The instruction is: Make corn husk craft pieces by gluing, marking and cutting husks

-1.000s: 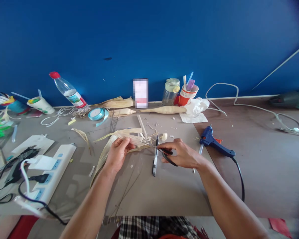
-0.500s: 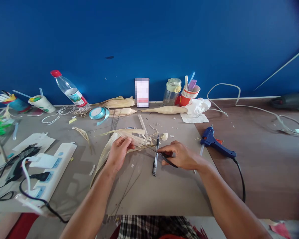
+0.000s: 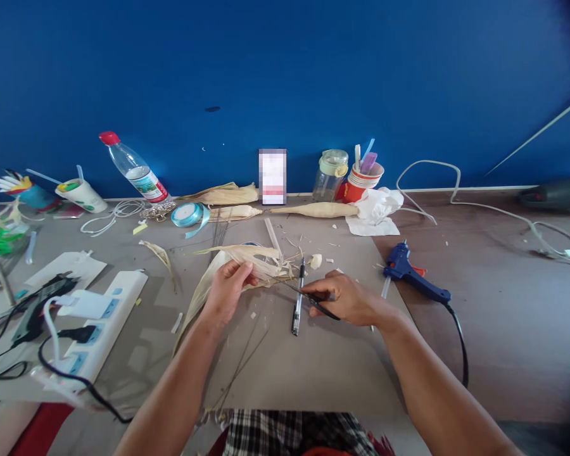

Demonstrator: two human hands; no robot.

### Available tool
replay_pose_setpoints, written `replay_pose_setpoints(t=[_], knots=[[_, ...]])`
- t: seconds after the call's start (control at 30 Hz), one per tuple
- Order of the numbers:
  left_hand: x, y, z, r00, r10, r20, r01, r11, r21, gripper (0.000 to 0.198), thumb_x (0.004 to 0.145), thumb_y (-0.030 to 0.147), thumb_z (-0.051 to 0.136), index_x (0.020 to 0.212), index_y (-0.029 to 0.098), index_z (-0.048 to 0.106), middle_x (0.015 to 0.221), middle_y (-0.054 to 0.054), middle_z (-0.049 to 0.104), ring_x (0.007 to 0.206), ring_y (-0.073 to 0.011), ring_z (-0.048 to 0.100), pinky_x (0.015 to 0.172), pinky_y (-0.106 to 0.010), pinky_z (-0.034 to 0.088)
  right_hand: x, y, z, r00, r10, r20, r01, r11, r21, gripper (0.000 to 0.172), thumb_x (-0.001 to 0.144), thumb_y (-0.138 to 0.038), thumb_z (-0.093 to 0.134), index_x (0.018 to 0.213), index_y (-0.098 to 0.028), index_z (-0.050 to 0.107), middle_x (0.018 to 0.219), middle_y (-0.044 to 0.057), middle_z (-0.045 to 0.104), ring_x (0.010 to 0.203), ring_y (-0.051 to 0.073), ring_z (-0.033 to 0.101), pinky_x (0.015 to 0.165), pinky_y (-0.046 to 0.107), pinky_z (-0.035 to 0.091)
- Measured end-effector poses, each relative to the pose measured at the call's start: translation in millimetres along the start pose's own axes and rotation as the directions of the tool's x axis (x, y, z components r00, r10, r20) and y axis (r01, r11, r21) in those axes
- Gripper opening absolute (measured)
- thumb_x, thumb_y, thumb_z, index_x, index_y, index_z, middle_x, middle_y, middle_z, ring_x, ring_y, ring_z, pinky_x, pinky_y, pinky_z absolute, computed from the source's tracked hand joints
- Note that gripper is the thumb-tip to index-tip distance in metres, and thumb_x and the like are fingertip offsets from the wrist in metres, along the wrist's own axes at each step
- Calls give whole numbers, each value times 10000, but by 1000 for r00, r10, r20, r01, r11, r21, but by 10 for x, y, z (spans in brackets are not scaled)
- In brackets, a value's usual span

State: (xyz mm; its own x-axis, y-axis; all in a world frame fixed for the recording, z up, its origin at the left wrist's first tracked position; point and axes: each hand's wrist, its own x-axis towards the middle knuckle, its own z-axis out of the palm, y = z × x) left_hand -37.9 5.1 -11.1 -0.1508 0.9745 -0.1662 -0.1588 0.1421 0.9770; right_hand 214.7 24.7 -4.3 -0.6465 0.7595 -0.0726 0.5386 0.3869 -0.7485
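Note:
My left hand (image 3: 225,289) is closed on a pale dried corn husk (image 3: 247,258), pinching it between thumb and fingers just above the grey table (image 3: 313,361). Black-handled scissors (image 3: 313,296) sit in my closed right hand (image 3: 344,297), their blades pointing left and meeting the husk's frayed end. A black pen (image 3: 297,301) lies on the table between my hands, under the scissors. Thin wires run from the husk toward the table's near edge.
A blue glue gun (image 3: 415,278) with a black cord lies to the right. A white power strip (image 3: 102,323) with plugs lies at left. Along the blue wall are a tilted water bottle (image 3: 133,168), ribbon roll (image 3: 186,215), more husks (image 3: 313,209), a jar (image 3: 329,174) and paper cups (image 3: 361,180).
The view has drifted slightly. My right hand with the scissors has edged a little left toward the husk; my left hand keeps its hold.

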Motion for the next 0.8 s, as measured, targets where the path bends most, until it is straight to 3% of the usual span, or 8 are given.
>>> replay_pose_setpoints(t=[0.37, 0.8], knots=[[23, -43, -43, 1000, -12, 9, 12, 999, 42, 232, 718, 361, 661, 668, 136, 637, 607, 0, 598, 542, -97, 523, 589, -228, 459, -28, -11, -2, 1000, -2, 3, 2, 999, 34, 295, 744, -317, 680, 1030, -274, 736, 822, 41, 747, 667, 161, 574, 576, 242, 411], [4, 0, -24, 1000, 12, 21, -13, 1000, 4, 214, 713, 345, 669, 642, 149, 627, 598, 6, 586, 550, -99, 513, 577, -220, 439, -44, -38, -21, 1000, -15, -18, 15, 1000, -3, 289, 757, -245, 653, 1033, -278, 734, 820, 39, 743, 711, 153, 574, 608, 245, 441]])
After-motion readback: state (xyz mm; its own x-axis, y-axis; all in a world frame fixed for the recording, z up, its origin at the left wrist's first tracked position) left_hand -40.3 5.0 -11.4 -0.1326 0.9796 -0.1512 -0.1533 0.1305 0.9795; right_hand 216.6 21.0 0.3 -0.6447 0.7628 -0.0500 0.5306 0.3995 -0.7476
